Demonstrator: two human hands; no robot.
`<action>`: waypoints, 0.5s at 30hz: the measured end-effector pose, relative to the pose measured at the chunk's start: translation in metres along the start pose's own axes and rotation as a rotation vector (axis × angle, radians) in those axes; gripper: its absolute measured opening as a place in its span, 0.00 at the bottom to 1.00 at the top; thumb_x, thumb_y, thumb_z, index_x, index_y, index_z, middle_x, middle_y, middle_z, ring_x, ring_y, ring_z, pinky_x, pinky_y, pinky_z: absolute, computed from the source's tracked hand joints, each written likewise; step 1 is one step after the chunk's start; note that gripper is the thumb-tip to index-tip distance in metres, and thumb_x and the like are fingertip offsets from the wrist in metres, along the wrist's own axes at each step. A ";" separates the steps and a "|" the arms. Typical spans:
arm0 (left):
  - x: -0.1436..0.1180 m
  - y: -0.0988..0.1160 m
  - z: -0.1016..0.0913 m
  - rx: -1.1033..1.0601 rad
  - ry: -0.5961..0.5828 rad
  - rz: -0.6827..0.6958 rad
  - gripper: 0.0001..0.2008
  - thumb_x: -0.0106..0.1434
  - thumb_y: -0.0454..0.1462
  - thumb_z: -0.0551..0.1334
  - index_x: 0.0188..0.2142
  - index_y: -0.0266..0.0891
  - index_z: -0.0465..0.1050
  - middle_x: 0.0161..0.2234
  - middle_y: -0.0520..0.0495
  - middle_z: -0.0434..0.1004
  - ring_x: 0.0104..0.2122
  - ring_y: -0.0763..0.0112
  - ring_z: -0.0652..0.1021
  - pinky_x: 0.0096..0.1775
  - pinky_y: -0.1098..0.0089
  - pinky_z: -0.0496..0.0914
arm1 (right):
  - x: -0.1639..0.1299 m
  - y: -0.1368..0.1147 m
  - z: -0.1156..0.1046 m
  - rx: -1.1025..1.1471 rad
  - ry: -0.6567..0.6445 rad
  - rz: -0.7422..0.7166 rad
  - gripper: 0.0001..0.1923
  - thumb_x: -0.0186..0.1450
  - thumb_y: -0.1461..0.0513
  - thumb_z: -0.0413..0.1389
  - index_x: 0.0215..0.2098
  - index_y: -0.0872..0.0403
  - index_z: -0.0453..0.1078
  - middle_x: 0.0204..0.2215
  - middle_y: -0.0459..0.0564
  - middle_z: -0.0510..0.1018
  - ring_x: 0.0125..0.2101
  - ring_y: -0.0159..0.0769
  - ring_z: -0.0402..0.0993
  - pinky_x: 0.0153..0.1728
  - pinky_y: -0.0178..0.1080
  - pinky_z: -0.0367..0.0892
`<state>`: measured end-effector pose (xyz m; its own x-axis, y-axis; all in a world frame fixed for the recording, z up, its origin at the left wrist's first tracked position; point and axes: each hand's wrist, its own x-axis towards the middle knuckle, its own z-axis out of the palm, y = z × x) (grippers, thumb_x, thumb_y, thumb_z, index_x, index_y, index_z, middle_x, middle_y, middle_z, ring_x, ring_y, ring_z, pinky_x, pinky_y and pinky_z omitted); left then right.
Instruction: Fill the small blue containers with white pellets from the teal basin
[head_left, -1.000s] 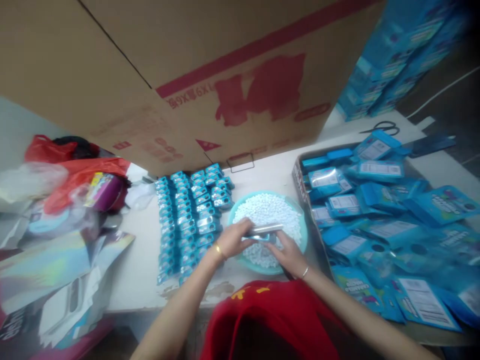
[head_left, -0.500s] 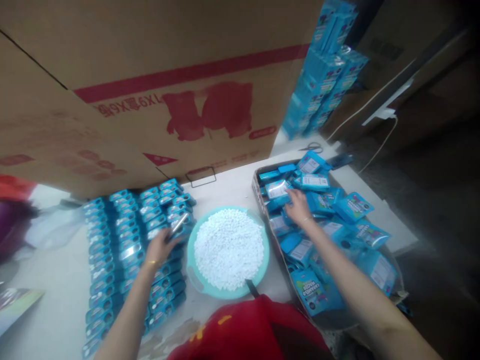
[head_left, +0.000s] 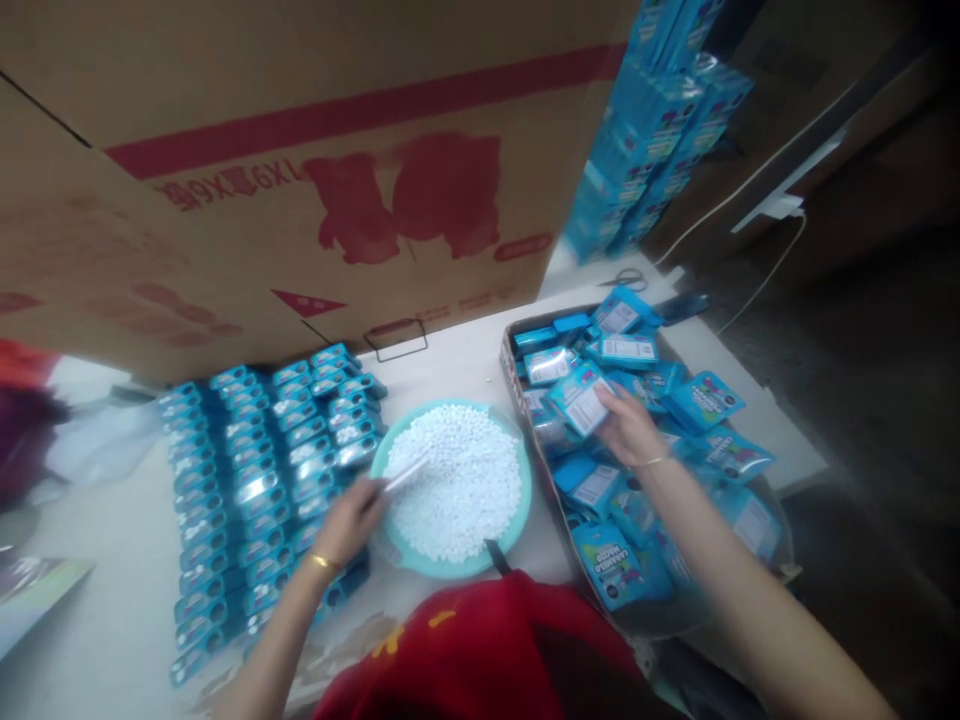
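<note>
My left hand [head_left: 352, 522] is closed around a slim, pale stick-like tool [head_left: 407, 473], whose far end reaches over the white pellets [head_left: 466, 480]. Blur hides the shape of its tip. The pellets fill a turquoise basin [head_left: 523, 512] in front of me. On the right, my right hand [head_left: 628, 428] grips a blue packet [head_left: 582, 400] with a white label, held above a shallow carton [head_left: 553, 508]. Many similar blue packets [head_left: 609, 568] lie jumbled in that carton. Beside my left hand stand rows of small blue boxes [head_left: 259, 487] with round holes.
A large cardboard carton [head_left: 247, 200] with red print walls off the back. Stacked blue boxes [head_left: 637, 140] rise at back right, near scissors [head_left: 628, 278] and a white power strip [head_left: 787, 195]. A dark handle [head_left: 496, 557] juts over the basin's near rim.
My left hand has swung the tool from above the blue boxes to over the pellets. My right hand has lifted a blue packet from the pile in the carton.
</note>
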<state>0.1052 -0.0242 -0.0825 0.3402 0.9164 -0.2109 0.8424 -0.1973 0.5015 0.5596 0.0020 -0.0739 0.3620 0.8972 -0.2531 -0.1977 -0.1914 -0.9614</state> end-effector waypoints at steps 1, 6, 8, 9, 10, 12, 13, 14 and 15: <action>-0.009 0.007 0.001 0.001 -0.101 0.030 0.15 0.65 0.45 0.51 0.43 0.41 0.70 0.40 0.44 0.75 0.40 0.63 0.76 0.44 0.66 0.69 | -0.013 -0.001 0.001 0.077 -0.070 0.061 0.20 0.58 0.51 0.58 0.45 0.51 0.68 0.40 0.50 0.79 0.39 0.44 0.77 0.36 0.48 0.75; -0.047 0.037 0.014 0.240 -0.359 0.000 0.09 0.64 0.37 0.53 0.39 0.40 0.71 0.38 0.44 0.76 0.39 0.62 0.76 0.42 0.66 0.68 | -0.080 0.012 0.026 0.382 -0.224 0.300 0.12 0.64 0.54 0.52 0.41 0.50 0.72 0.42 0.48 0.80 0.43 0.40 0.77 0.41 0.46 0.76; -0.052 0.045 0.031 0.316 -0.367 -0.054 0.09 0.64 0.35 0.52 0.39 0.39 0.70 0.40 0.42 0.75 0.41 0.61 0.75 0.43 0.65 0.68 | -0.104 0.018 0.036 0.544 -0.226 0.405 0.11 0.66 0.57 0.51 0.43 0.49 0.71 0.42 0.46 0.80 0.42 0.36 0.77 0.40 0.41 0.76; -0.051 0.049 0.042 0.330 -0.360 -0.079 0.09 0.64 0.35 0.52 0.40 0.39 0.69 0.41 0.41 0.74 0.42 0.61 0.75 0.44 0.65 0.68 | -0.115 0.020 0.040 0.606 -0.225 0.467 0.10 0.66 0.59 0.51 0.44 0.49 0.71 0.41 0.45 0.80 0.40 0.35 0.77 0.39 0.39 0.76; -0.048 0.052 0.054 0.324 -0.345 -0.094 0.09 0.65 0.35 0.52 0.41 0.38 0.69 0.42 0.41 0.74 0.43 0.61 0.75 0.44 0.65 0.68 | -0.124 0.023 0.042 0.646 -0.228 0.533 0.10 0.66 0.60 0.52 0.44 0.49 0.71 0.39 0.45 0.81 0.38 0.33 0.78 0.36 0.37 0.76; -0.035 0.059 0.080 0.238 -0.283 -0.085 0.09 0.65 0.35 0.52 0.42 0.38 0.68 0.43 0.41 0.73 0.44 0.61 0.74 0.45 0.64 0.68 | -0.142 0.028 0.044 0.663 -0.246 0.672 0.10 0.66 0.62 0.53 0.44 0.50 0.71 0.36 0.45 0.81 0.34 0.33 0.78 0.33 0.35 0.76; -0.027 0.063 0.093 0.179 -0.243 -0.068 0.09 0.65 0.36 0.52 0.43 0.38 0.68 0.43 0.41 0.73 0.44 0.61 0.74 0.46 0.64 0.68 | -0.149 0.031 0.043 0.652 -0.256 0.737 0.10 0.65 0.63 0.53 0.45 0.51 0.71 0.35 0.46 0.82 0.33 0.33 0.78 0.33 0.35 0.76; -0.018 0.066 0.104 0.121 -0.204 -0.048 0.10 0.66 0.36 0.52 0.43 0.38 0.68 0.43 0.41 0.73 0.45 0.61 0.74 0.47 0.64 0.68 | -0.156 0.035 0.042 0.635 -0.267 0.791 0.11 0.65 0.64 0.53 0.45 0.53 0.71 0.35 0.47 0.81 0.34 0.33 0.78 0.33 0.35 0.76; -0.009 0.070 0.115 0.074 -0.172 -0.033 0.10 0.66 0.36 0.52 0.44 0.38 0.68 0.44 0.41 0.72 0.46 0.61 0.73 0.48 0.63 0.67 | -0.162 0.038 0.042 0.620 -0.275 0.829 0.11 0.65 0.64 0.53 0.46 0.54 0.71 0.36 0.49 0.81 0.34 0.34 0.79 0.35 0.36 0.75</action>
<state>0.2089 -0.0859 -0.1417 0.3731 0.8511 -0.3695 0.8803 -0.1990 0.4306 0.4555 -0.1341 -0.0654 -0.3004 0.6536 -0.6947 -0.7438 -0.6164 -0.2583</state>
